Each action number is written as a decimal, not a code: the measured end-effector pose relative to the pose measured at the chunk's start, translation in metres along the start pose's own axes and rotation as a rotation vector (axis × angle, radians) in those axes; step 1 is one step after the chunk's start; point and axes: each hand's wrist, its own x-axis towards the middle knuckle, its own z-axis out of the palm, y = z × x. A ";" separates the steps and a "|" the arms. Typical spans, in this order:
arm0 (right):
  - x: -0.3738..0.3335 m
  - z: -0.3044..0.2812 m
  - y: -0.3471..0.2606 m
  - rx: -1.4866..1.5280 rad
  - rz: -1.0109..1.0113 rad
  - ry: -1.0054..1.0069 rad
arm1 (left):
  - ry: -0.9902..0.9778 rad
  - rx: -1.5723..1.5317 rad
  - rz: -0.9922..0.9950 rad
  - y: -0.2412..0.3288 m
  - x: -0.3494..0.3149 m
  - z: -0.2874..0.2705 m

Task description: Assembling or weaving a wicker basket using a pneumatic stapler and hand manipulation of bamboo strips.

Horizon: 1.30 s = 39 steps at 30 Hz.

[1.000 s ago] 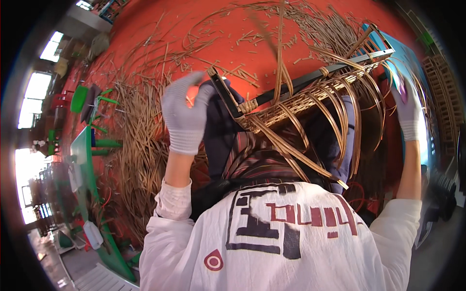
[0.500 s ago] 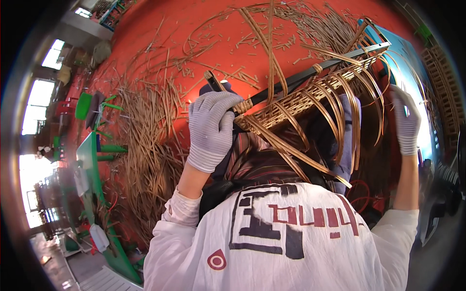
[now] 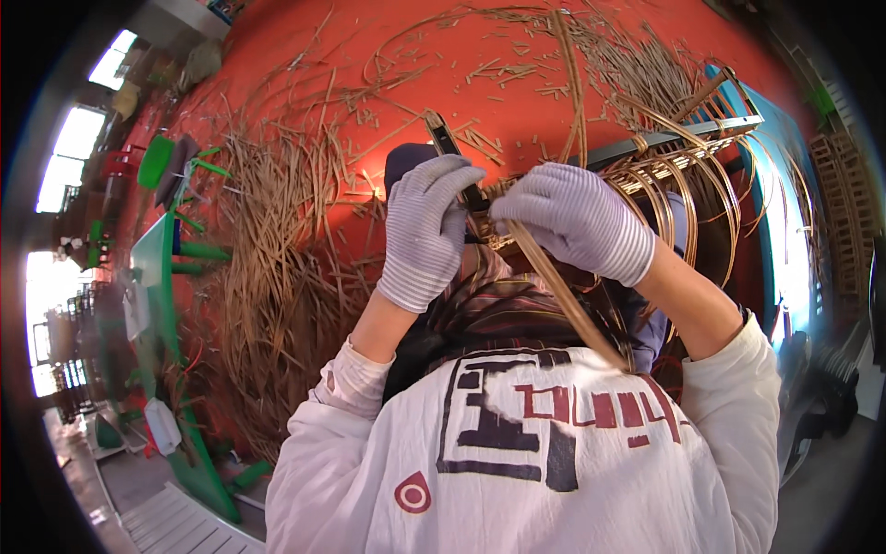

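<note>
Across my lap lies a dark metal frame [image 3: 616,159] with a partly woven panel of brown rattan strips along it. My left hand [image 3: 426,231], in a pale striped knit glove, is closed round the frame's left end, where a black bar [image 3: 447,140] sticks up past the fingers. Close beside it, my right hand [image 3: 583,222], gloved alike, pinches a pair of loose rattan strips [image 3: 565,297] that hang toward my shirt. Much of the weave near this end is hidden behind my hands. More loose strips [image 3: 688,217] curve down from the frame on the right.
Long cut strips [image 3: 277,277] lie heaped on the red floor to my left, with short offcuts [image 3: 535,74] scattered ahead. A green table [image 3: 166,305] stands at the left. To the right is a blue panel [image 3: 780,185], with latticed pieces [image 3: 844,194] beyond it.
My right hand has come from the far right to the frame's left end and taken hold of the loose strips. My left hand has shifted slightly right, still on the frame.
</note>
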 end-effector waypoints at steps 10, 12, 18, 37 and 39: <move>0.032 0.023 -0.006 0.159 0.124 0.200 | 0.000 -0.094 -0.036 0.003 -0.007 0.005; 0.030 0.023 -0.006 0.282 0.272 0.192 | 0.067 -0.271 -0.239 0.004 -0.014 0.013; 0.013 0.011 -0.018 0.531 0.518 0.381 | 0.097 -0.035 -0.191 0.013 0.001 0.013; -0.053 0.116 -0.018 0.530 0.763 0.383 | 0.103 -0.838 -0.148 -0.041 0.030 0.057; -0.053 0.114 -0.023 0.470 0.687 0.418 | 0.119 -0.861 -0.164 -0.041 0.028 0.058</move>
